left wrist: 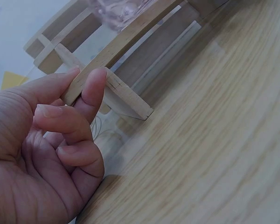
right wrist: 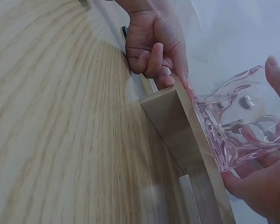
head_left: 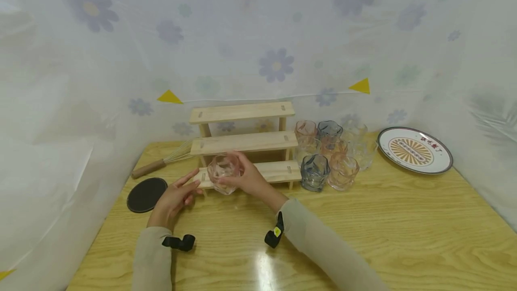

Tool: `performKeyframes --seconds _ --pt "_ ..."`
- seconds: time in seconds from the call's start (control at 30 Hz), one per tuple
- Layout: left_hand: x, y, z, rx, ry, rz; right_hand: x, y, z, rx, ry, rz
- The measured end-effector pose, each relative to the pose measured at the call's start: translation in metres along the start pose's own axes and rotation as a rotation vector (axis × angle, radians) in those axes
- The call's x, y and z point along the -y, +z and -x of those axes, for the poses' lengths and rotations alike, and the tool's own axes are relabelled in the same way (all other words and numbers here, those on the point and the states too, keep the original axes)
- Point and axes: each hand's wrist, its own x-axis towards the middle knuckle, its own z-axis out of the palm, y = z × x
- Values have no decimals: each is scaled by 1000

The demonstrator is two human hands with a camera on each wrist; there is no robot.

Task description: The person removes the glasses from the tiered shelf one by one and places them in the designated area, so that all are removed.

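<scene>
A three-tier wooden shelf [head_left: 244, 143] stands at the back of the table. My right hand [head_left: 252, 178] grips a pale pink glass [head_left: 223, 172] with a wavy, faceted wall, its thumb in front and fingers behind. In the right wrist view, the base of the glass [right wrist: 238, 121] is right at the top of the lowest board [right wrist: 200, 135]. My left hand [head_left: 175, 199] pinches the left end of that board between thumb and index finger, as the left wrist view shows; its other fingers are curled below the board [left wrist: 102, 58].
Several pink, blue-grey and clear glasses [head_left: 315, 173] stand close together right of the shelf. Farther right lies a patterned plate [head_left: 416, 150]. A whisk [head_left: 161, 163] and a round black mat [head_left: 147, 195] lie to the left. Patterned sheeting [head_left: 242, 35] hangs behind the table.
</scene>
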Motion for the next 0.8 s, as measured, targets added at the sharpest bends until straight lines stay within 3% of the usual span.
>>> performKeyframes --seconds 0.2,0.5,0.7,0.8 --pt "1 -1 0 -6 2 0 1 -16 17 -2 2 14" --pt "-1 0 0 7 -5 1 4 -56 42 -74 12 50" --pt "-1 0 1 10 -4 -11 18 -90 60 -131 29 53" --pt "-1 1 1 8 -6 -11 31 -108 71 -173 43 110"
